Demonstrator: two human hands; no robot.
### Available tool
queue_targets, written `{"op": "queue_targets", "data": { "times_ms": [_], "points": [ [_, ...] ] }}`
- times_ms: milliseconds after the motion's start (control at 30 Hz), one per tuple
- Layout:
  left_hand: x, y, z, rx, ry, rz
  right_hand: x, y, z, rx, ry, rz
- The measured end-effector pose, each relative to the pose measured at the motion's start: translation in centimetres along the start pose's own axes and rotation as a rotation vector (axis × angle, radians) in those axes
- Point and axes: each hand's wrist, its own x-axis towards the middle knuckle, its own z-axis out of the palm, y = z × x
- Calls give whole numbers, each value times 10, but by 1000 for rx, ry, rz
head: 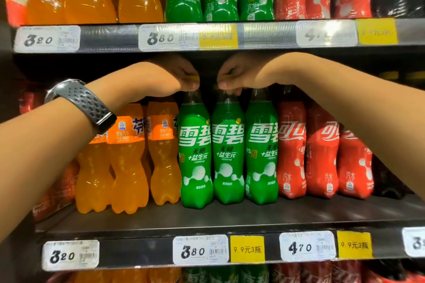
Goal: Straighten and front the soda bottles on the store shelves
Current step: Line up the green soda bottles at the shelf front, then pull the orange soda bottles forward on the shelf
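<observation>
Grasping leftmost green bottle point(195, 156), left hand point(161, 78); middle green bottle point(227, 156), right hand point(239, 73); both upright, facing forward.

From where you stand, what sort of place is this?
Probably a shop's drinks aisle: rows of green soda bottles, orange soda bottles and red soda bottles, price tags and yellow offer labels on the shelf edge.

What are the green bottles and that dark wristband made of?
The green bottles look like glossy plastic: they are clear at the neck, with shiny highlights and a tight printed wrap. The wristband looks like matte dark rubber or silicone, curved round the wrist and dotted with holes. I can't be sure which.
</observation>
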Motion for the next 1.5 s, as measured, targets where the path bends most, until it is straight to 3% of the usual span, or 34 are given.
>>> {"op": "queue_targets", "data": {
  "times_ms": [233,367,533,700,1033,1200,1500],
  "points": [
    [-3,-3,0,-59,-7,0,-4,-3,-1,11,-12,37],
    [-8,-2,-7,-42,-64,-7,-4,-8,-4,-119,-20,64],
    [-18,-16,-26,241,15,-41,-6,-27,4,-193,80,113],
    [-34,-32,-42,471,-22,-105,11,-67,24,-254,158,-10],
    [-44,-53,-50,553,10,-234,69,-101,38,-497,60,-27],
    [-49,-54,-50,651,-28,-290,78,-102,39,-442,14,-60],
    [-48,-54,-51,652,-64,-285,79,-93,44,-305,154,-79]
  ]
}}
